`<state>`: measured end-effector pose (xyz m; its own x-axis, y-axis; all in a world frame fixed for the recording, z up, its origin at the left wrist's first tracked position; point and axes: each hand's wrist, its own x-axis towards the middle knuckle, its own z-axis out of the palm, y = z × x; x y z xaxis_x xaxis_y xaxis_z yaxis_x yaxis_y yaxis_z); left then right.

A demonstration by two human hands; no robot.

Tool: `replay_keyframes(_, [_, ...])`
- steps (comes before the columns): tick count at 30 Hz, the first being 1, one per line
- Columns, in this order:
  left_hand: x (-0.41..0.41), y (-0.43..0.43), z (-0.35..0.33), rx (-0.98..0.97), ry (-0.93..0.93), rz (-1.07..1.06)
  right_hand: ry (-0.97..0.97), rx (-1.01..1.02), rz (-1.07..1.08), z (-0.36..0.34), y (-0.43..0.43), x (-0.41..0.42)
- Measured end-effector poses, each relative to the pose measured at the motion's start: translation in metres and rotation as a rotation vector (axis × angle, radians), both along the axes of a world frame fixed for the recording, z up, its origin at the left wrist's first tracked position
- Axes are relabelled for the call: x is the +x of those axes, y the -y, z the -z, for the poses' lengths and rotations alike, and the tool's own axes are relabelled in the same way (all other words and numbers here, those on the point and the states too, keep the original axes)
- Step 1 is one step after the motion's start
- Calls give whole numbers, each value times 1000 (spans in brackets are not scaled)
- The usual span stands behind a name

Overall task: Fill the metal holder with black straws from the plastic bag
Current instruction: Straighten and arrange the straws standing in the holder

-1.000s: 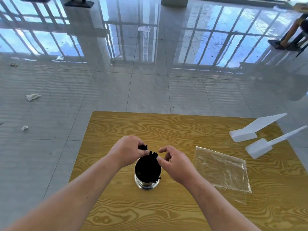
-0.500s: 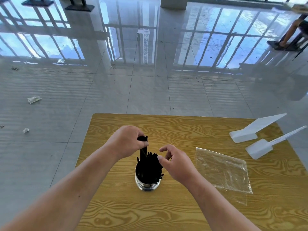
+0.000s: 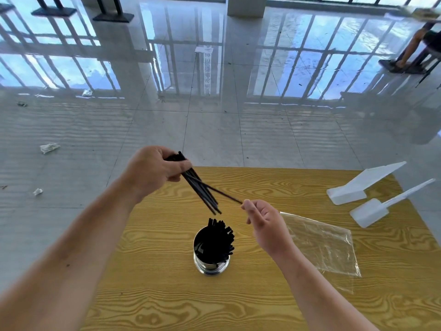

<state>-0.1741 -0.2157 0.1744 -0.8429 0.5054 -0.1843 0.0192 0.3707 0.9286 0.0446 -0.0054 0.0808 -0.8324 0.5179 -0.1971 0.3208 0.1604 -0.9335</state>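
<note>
Left hand: your left hand (image 3: pixel 152 172) is closed around a small bundle of black straws (image 3: pixel 201 191), gripping it near the upper end, above and behind the holder.
Right hand: your right hand (image 3: pixel 265 223) pinches the tip of one stray straw (image 3: pixel 225 194) between thumb and forefinger; the other fingers are loosely curled.
Bundle axis: the long axis runs diagonally, upper end in your left fist, lower ends pointing down and to the right toward the holder, just short of its contents and not touching them.
Stray straw: it splays out of the bundle at a shallower angle, its free end at your right fingertips.
Metal holder: the metal holder (image 3: pixel 211 265) stands upright on the wooden table (image 3: pixel 262 295), directly below the bundle.
Holder contents: a dense cluster of loaded straws (image 3: pixel 218 237) stands in it, leaning slightly right.
Plastic bag: the plastic bag (image 3: pixel 322 247) lies flat to the right and appears empty.
Progress: judged nearly complete; only the held bundle remains.
Remaining: realign the stray straw, turn the bundle nearer vertical, lower it in.
</note>
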Motion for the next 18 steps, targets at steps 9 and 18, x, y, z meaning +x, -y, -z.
replay_keyframes(9, [31, -8, 28, 555, 661, -492, -10, -379, -202, -35, 29, -16])
replay_keyframes(18, [85, -21, 69, 476, 1035, -494, -55, -740, 21, -56, 32, -45])
